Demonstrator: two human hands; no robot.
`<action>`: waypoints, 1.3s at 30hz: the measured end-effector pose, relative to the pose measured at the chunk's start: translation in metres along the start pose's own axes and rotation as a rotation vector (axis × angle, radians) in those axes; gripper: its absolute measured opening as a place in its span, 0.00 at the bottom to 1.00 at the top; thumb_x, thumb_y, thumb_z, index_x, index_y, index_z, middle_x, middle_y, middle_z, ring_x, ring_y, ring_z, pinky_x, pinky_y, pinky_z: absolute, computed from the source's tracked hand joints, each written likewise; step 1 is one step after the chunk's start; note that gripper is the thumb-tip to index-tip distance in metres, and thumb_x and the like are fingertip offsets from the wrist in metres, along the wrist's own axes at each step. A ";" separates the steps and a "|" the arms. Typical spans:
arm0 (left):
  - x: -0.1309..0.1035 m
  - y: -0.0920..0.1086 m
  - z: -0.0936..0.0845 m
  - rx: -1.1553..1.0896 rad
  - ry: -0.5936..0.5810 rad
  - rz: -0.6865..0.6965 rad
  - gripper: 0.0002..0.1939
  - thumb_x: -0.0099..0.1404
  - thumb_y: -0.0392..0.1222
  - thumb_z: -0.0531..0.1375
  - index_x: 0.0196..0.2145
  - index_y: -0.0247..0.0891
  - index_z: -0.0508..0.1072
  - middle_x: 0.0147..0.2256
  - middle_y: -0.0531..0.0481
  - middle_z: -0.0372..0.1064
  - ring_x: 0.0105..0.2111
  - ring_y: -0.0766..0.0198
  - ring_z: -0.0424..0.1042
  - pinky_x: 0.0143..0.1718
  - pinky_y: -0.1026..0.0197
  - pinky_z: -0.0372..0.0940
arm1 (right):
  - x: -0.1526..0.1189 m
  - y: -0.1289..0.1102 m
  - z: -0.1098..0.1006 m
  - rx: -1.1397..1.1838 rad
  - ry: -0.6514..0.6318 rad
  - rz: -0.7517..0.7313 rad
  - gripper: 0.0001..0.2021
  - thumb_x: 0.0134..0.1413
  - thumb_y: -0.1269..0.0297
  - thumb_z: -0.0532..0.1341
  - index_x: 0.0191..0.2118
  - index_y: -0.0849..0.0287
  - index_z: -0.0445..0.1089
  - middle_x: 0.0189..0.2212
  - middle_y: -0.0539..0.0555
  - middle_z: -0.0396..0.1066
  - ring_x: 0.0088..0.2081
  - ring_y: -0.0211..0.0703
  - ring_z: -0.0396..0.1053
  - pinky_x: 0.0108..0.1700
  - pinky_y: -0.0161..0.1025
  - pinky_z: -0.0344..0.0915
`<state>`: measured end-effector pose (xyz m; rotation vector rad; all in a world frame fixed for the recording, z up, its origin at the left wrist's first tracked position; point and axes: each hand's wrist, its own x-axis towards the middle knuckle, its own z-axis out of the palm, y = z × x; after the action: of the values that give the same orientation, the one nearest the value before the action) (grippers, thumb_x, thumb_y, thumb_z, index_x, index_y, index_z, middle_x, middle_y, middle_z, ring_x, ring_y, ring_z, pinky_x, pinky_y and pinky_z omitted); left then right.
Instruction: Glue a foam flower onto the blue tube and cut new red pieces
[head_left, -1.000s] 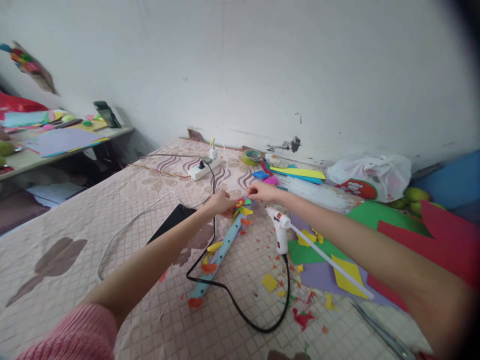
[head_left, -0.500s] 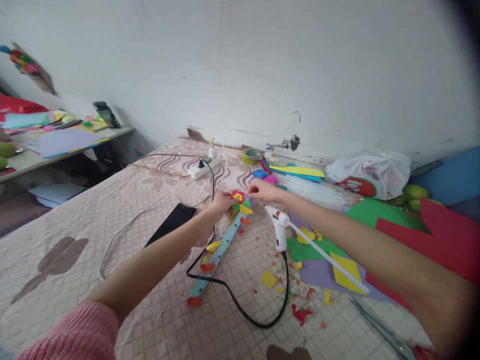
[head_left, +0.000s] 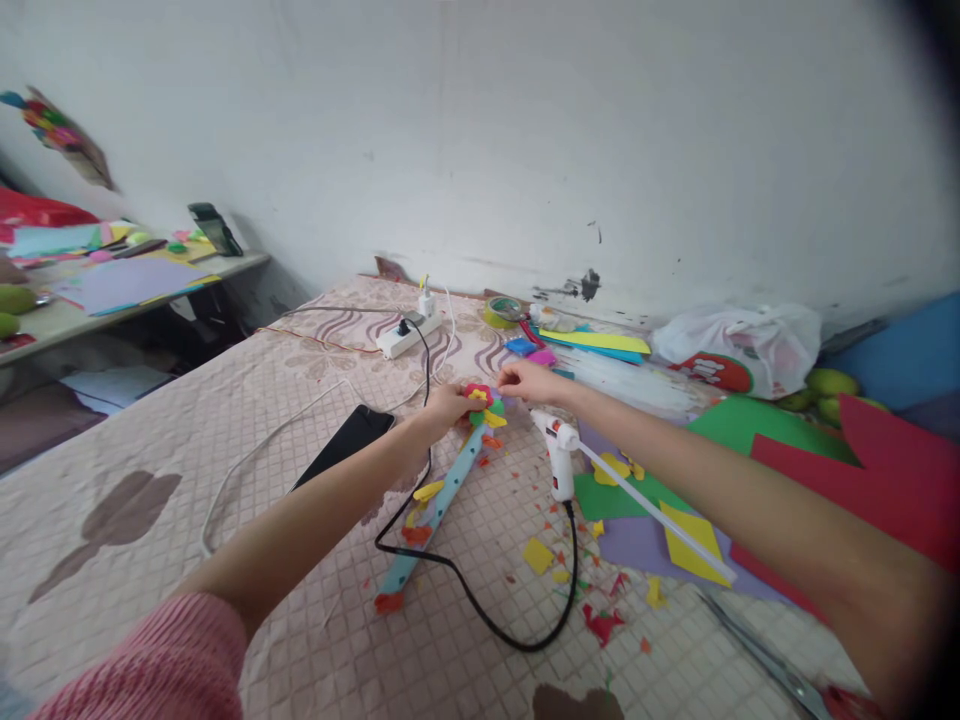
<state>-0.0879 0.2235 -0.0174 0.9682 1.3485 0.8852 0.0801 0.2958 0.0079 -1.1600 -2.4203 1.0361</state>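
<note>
My left hand point(head_left: 450, 402) has its fingers closed on a paper flower point(head_left: 479, 393) with red petals and a yellow middle. That flower sits at the far end of a light-blue paper strip point(head_left: 453, 484), which carries orange and yellow paper pieces along its length. Just right of the flower, my right hand point(head_left: 523, 381) is pinched close to a small purple piece point(head_left: 503, 394); whether it grips that piece is too small to tell. A white glue gun point(head_left: 559, 460) with a long glue stick lies below my right forearm.
A black cord point(head_left: 480, 610) loops across the strip. Left of it lies a black phone point(head_left: 345, 440). Scissors point(head_left: 765, 655) are at the lower right, near coloured sheets point(head_left: 780, 440) and paper scraps point(head_left: 602, 625). A power strip point(head_left: 409, 337), tape roll point(head_left: 504, 311) and plastic bag point(head_left: 750, 345) stand farther back.
The red flower has turned slightly between my hands, and more of the green piece beneath it shows. Both hands stay in nearly the same place.
</note>
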 end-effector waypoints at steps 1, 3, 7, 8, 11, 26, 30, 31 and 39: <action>0.001 0.001 0.000 0.009 0.002 -0.002 0.10 0.51 0.34 0.66 0.32 0.30 0.71 0.21 0.52 0.68 0.19 0.72 0.67 0.19 0.70 0.58 | 0.000 0.000 0.000 0.003 0.001 -0.001 0.03 0.42 0.69 0.60 0.25 0.62 0.67 0.22 0.48 0.67 0.24 0.35 0.62 0.26 0.31 0.58; 0.002 0.002 0.001 0.027 0.013 -0.005 0.09 0.51 0.33 0.65 0.31 0.30 0.71 0.20 0.52 0.67 0.18 0.72 0.66 0.18 0.70 0.57 | -0.001 -0.001 0.000 0.012 -0.002 -0.005 0.03 0.42 0.68 0.61 0.25 0.62 0.67 0.22 0.48 0.68 0.25 0.35 0.63 0.27 0.31 0.58; 0.002 0.003 0.002 0.057 0.042 0.004 0.09 0.50 0.31 0.65 0.31 0.30 0.70 0.19 0.54 0.65 0.18 0.73 0.64 0.19 0.70 0.57 | -0.003 -0.003 -0.001 0.031 -0.013 -0.005 0.04 0.42 0.68 0.61 0.27 0.62 0.67 0.23 0.49 0.68 0.25 0.35 0.63 0.27 0.30 0.59; 0.002 0.003 0.002 0.063 0.051 0.011 0.09 0.50 0.31 0.65 0.31 0.31 0.70 0.19 0.55 0.65 0.18 0.73 0.64 0.19 0.70 0.57 | -0.003 -0.004 -0.001 0.035 -0.015 -0.002 0.04 0.42 0.68 0.61 0.27 0.63 0.67 0.22 0.48 0.68 0.25 0.34 0.62 0.26 0.30 0.58; 0.001 0.003 0.001 0.068 0.056 0.019 0.10 0.50 0.31 0.64 0.32 0.31 0.69 0.20 0.55 0.66 0.19 0.73 0.64 0.19 0.70 0.57 | -0.004 -0.005 0.000 0.047 -0.017 0.015 0.03 0.43 0.68 0.60 0.27 0.63 0.67 0.21 0.48 0.67 0.22 0.33 0.61 0.24 0.30 0.57; 0.005 0.005 -0.004 0.011 -0.053 -0.044 0.16 0.46 0.33 0.67 0.34 0.32 0.70 0.22 0.52 0.69 0.20 0.70 0.68 0.21 0.69 0.61 | -0.009 -0.010 0.002 0.081 -0.006 0.044 0.04 0.43 0.67 0.60 0.28 0.63 0.66 0.21 0.47 0.65 0.21 0.31 0.58 0.22 0.29 0.56; 0.005 0.003 -0.006 0.005 -0.023 -0.041 0.22 0.46 0.31 0.68 0.40 0.32 0.68 0.21 0.54 0.68 0.18 0.70 0.67 0.19 0.69 0.59 | -0.010 -0.011 0.003 0.090 -0.008 0.049 0.03 0.44 0.68 0.59 0.28 0.63 0.66 0.21 0.47 0.64 0.21 0.31 0.58 0.21 0.28 0.56; 0.005 0.003 -0.006 0.002 -0.020 -0.040 0.23 0.45 0.31 0.68 0.41 0.32 0.68 0.21 0.54 0.68 0.18 0.70 0.67 0.19 0.69 0.59 | -0.010 -0.011 0.003 0.091 -0.007 0.049 0.03 0.44 0.69 0.59 0.28 0.63 0.66 0.21 0.47 0.64 0.21 0.31 0.58 0.22 0.28 0.56; -0.001 0.003 -0.014 -0.074 -0.121 -0.065 0.19 0.48 0.36 0.67 0.39 0.32 0.69 0.29 0.47 0.73 0.28 0.64 0.73 0.29 0.65 0.66 | -0.008 -0.012 0.002 0.094 -0.014 0.048 0.04 0.43 0.68 0.60 0.27 0.62 0.67 0.22 0.47 0.66 0.22 0.32 0.60 0.23 0.29 0.57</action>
<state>-0.1021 0.2241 -0.0136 0.9016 1.2294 0.8096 0.0774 0.2832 0.0150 -1.1881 -2.3382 1.1629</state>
